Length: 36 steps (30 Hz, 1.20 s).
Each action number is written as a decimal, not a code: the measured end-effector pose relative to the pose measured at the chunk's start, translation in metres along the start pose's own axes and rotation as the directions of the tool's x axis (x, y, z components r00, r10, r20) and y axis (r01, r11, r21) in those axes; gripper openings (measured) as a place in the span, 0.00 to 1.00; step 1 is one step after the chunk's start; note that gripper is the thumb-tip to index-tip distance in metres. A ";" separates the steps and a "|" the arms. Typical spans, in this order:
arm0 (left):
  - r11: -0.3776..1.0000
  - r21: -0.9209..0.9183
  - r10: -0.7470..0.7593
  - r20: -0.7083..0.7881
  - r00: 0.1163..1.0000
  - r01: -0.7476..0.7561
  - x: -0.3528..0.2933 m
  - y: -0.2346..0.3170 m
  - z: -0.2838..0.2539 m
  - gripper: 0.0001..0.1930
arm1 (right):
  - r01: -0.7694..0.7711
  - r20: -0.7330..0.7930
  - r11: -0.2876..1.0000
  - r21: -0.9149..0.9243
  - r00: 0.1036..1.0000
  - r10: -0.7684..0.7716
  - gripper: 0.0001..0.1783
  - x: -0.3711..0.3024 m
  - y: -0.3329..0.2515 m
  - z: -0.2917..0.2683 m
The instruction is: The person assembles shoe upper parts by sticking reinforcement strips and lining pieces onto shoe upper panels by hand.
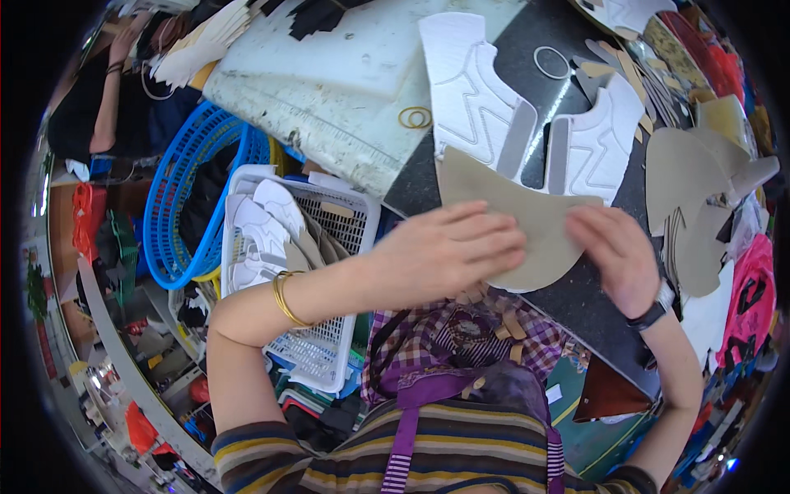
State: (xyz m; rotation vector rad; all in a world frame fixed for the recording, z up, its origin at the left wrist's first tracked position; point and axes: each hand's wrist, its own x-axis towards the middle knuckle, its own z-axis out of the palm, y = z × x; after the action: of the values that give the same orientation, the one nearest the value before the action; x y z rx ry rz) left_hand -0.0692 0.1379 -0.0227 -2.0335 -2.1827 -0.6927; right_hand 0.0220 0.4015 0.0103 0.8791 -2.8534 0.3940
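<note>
A curved tan sheet piece (546, 235) lies over the near end of a white stitched shoe upper (473, 107) on the dark work surface. The upper's right side (594, 140) shows a grey strip along its inner edge, like the left side. My left hand (461, 247) rests flat on the tan piece, its fingers stretched out to the right. At the piece's right edge, my right hand (615, 255) touches it with extended, slightly blurred fingers. A thin white rim shows below the piece's lower edge.
A white basket (369, 216) of white shoe parts stands left, beside a blue basket (156, 202). Tan pieces (699, 177) are stacked right. Rubber bands (414, 118) lie on the pale board (329, 107). Another person's arm (105, 115) shows at the far left.
</note>
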 end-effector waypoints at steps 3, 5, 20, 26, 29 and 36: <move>0.991 -0.036 -0.130 -0.044 0.990 0.129 -0.016 -0.010 -0.008 0.29 | -0.120 -0.010 0.990 -0.068 0.993 0.120 0.22 -0.005 0.006 -0.008; 0.987 -0.023 -0.159 -0.148 0.976 0.157 -0.005 -0.003 0.001 0.18 | -0.171 0.045 0.984 -0.051 0.984 0.173 0.23 0.008 -0.001 -0.016; 0.550 0.327 -0.676 -0.366 0.640 0.768 -0.221 0.124 -0.116 0.14 | -0.192 -0.055 0.959 0.210 0.977 0.208 0.12 0.041 -0.040 -0.011; 0.616 -0.021 -0.769 -0.233 0.595 0.788 -0.239 0.009 0.060 0.08 | 0.211 0.027 0.957 0.200 0.975 -0.221 0.14 0.101 -0.074 0.024; 0.468 0.458 -0.874 0.113 0.473 0.755 -0.232 -0.058 0.129 0.09 | 0.253 0.039 0.942 0.218 0.963 -0.267 0.13 0.105 -0.077 0.023; 0.595 0.678 -0.761 0.302 0.574 0.433 -0.249 -0.107 0.167 0.06 | 0.162 0.099 0.943 0.289 0.975 -0.198 0.11 0.089 -0.058 0.007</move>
State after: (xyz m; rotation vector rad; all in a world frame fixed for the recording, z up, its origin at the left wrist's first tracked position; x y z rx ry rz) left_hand -0.1023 -0.0325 -0.2901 -1.1957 -2.9989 0.6255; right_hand -0.0181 0.3056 0.0333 1.2472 -2.8389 0.7576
